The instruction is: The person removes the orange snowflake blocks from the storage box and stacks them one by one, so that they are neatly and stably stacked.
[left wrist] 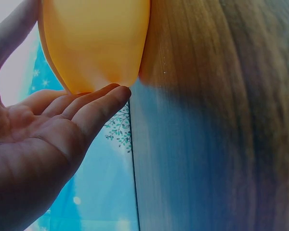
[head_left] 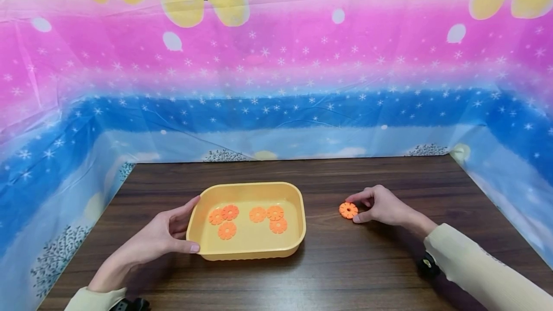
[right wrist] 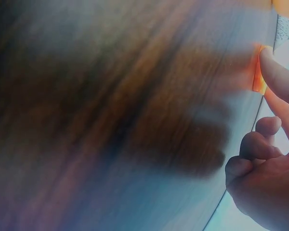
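A yellow plastic tray (head_left: 246,253) with rounded corners stands on the table, several orange flower-shaped notched discs lying in it, in a left cluster (head_left: 227,230) and a right cluster (head_left: 258,214). My left hand (head_left: 157,234) holds the tray's left end, thumb near the front corner, fingers near the back one. In the left wrist view those fingers (left wrist: 98,103) reach against the tray's outer wall (left wrist: 96,43). To the right of the tray, my right hand (head_left: 384,208) pinches one orange notched disc (head_left: 345,208) between thumb and finger. In the right wrist view the disc (right wrist: 257,72) shows edge-on.
The dark wood-grain table (head_left: 328,272) runs back to a patterned cloth backdrop (head_left: 276,114) that hangs behind it and along both sides. A black wrist strap (head_left: 428,265) shows at the right sleeve.
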A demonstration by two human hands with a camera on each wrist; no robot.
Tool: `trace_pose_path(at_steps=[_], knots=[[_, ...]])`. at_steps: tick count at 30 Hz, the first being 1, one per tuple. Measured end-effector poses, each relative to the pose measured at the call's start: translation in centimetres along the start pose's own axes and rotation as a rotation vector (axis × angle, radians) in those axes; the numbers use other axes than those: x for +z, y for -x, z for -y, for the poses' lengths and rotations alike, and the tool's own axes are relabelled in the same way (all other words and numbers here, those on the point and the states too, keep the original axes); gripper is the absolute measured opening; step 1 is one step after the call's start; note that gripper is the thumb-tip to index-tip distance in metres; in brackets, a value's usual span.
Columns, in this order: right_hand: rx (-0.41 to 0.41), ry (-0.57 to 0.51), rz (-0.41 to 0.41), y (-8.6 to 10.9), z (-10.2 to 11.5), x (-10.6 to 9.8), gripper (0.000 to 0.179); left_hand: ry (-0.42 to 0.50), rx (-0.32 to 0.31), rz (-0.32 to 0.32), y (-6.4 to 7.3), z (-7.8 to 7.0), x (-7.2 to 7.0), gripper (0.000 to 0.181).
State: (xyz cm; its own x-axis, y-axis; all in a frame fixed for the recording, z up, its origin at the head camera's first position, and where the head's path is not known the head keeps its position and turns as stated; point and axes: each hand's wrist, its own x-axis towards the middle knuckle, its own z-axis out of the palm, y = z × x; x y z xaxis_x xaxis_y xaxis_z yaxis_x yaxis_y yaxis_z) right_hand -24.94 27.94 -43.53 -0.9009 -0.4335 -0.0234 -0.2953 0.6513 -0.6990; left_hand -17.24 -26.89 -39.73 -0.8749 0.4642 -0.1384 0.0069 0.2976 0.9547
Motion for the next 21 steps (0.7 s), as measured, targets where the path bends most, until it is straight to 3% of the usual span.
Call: trace_pose_path(at_steps=[21], knots=[[-0.011,0.036,0.006,-0.07,0.53,0.03,0.044,-0.001,0.024,0.02,0.09,-0.05,-0.01,0.112]])
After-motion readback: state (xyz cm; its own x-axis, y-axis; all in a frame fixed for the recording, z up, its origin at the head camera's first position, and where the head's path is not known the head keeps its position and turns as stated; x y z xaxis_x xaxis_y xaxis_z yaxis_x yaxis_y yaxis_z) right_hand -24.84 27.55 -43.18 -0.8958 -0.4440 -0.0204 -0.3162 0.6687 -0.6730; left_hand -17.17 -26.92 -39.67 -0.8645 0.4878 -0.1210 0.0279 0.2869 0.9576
